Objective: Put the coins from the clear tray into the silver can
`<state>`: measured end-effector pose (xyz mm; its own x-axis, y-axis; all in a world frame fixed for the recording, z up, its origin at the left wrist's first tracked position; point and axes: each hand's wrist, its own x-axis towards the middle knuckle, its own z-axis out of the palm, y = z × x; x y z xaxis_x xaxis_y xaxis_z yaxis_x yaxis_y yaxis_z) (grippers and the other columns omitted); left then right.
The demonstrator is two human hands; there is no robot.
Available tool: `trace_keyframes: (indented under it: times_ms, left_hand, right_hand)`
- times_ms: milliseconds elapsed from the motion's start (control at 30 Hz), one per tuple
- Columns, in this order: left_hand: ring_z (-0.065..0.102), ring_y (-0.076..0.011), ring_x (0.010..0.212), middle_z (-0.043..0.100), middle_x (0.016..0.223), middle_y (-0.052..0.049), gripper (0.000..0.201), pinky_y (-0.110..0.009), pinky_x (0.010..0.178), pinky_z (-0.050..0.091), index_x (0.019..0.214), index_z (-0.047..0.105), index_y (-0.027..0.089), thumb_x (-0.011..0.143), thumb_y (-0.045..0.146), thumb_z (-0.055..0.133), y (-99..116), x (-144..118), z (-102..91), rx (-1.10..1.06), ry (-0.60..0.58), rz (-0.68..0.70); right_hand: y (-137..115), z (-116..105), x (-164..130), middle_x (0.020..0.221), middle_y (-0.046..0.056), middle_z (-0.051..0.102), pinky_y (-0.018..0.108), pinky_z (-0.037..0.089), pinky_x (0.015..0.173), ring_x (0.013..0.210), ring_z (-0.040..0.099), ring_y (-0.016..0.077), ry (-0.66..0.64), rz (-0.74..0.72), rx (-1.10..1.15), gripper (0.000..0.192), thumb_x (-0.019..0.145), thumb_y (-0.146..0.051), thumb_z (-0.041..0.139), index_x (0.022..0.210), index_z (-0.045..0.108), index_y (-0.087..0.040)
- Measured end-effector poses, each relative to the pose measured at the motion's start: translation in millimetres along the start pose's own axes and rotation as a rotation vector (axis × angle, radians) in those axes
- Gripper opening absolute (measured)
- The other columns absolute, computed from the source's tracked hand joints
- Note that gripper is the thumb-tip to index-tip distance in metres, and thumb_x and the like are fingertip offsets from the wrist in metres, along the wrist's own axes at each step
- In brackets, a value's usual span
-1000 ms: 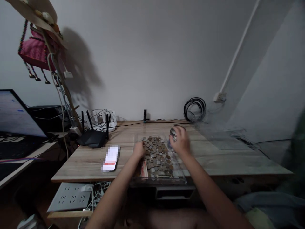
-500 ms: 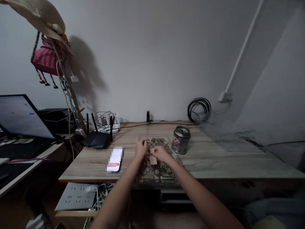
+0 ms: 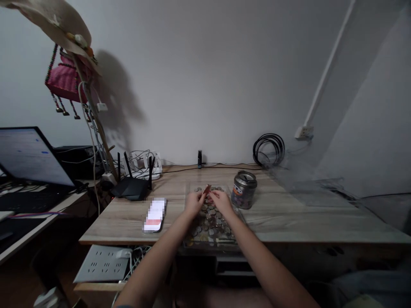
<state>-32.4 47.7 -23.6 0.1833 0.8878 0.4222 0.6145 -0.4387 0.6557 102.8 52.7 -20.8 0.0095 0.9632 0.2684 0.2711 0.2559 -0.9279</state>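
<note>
Between the fingertips of both hands is a pinkish banknote (image 3: 208, 188), seen nearly edge-on and partly covered by fingers. My left hand (image 3: 194, 202) pinches it from one side, and my right hand (image 3: 221, 201) has its fingers closed at the other. Both are held over a clear plastic tray (image 3: 187, 192) at the table's front edge. Many loose silver and brassy coins (image 3: 211, 221) are spread across it. Just right of my right hand stands a can-shaped coin bank (image 3: 244, 190) with a slotted lid and a cartoon print.
A lit phone (image 3: 155, 214) lies on the wooden table (image 3: 289, 214) to the left, with a black router (image 3: 133, 187) behind it. A small dark bottle (image 3: 199, 158) and coiled black cable (image 3: 269, 149) are by the wall. A laptop (image 3: 32, 158) stands far left.
The banknote has been raised and turned from hanging flat over the coins to nearly edge-on. My left hand has moved right to meet it; my right hand has shifted slightly up and right.
</note>
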Motion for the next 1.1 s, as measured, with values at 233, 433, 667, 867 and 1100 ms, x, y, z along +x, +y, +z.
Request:
trace_keyframes:
  times_ms: [233, 433, 667, 867, 1100]
  left_hand:
    - [0.057, -0.0169, 0.088, 0.062, 0.101, -0.009, 0.034, -0.028, 0.078, 0.042, 0.111, 0.054, 0.017, 0.086, 0.035, 0.041, 11, -6, 4.2, 0.099, -0.026, 0.162]
    - [0.054, -0.0128, 0.073, 0.061, 0.076, -0.002, 0.013, -0.024, 0.069, 0.042, 0.082, 0.06, 0.015, 0.077, 0.022, 0.051, 5, -3, 2.7, -0.007, 0.093, 0.118]
    - [0.058, -0.0139, 0.08, 0.065, 0.089, -0.005, 0.021, -0.024, 0.073, 0.043, 0.096, 0.062, 0.019, 0.083, 0.026, 0.048, 22, -13, 0.5, 0.199, 0.05, 0.23]
    - [0.06, -0.0182, 0.082, 0.064, 0.094, -0.01, 0.03, -0.029, 0.075, 0.046, 0.107, 0.059, 0.016, 0.087, 0.022, 0.037, 24, -15, 6.5, 0.47, -0.055, 0.219]
    - [0.051, -0.0212, 0.11, 0.053, 0.123, -0.011, 0.039, -0.035, 0.094, 0.039, 0.12, 0.052, 0.021, 0.087, 0.034, 0.038, 28, -21, 5.2, 0.335, -0.181, 0.318]
  right_hand:
    - [2, -7, 2, 0.07, 0.008, 0.067, 0.023, 0.045, 0.044, 0.059, 0.061, 0.0177, 0.046, -0.04, -0.045, 0.028, 0.068, -0.04, 0.055, 0.071, 0.06, -0.013]
    - [5, -9, 8, 0.065, 0.003, 0.066, 0.025, 0.05, 0.048, 0.054, 0.061, 0.0157, -0.003, 0.144, 0.167, 0.015, 0.062, -0.029, 0.056, 0.069, 0.058, -0.016]
    - [6, -10, 6, 0.056, -0.001, 0.061, 0.023, 0.048, 0.048, 0.05, 0.057, 0.0131, 0.016, 0.197, 0.192, 0.016, 0.059, -0.032, 0.057, 0.062, 0.057, -0.017]
    - [6, -7, 3, 0.059, 0.0, 0.062, 0.024, 0.046, 0.048, 0.052, 0.056, 0.0133, -0.008, 0.152, 0.205, 0.023, 0.057, -0.038, 0.06, 0.064, 0.058, -0.015]
    - [-19, -56, 6, 0.074, 0.008, 0.068, 0.025, 0.046, 0.059, 0.067, 0.061, 0.0173, 0.234, -0.119, -0.182, 0.024, 0.07, -0.028, 0.049, 0.079, 0.066, -0.014]
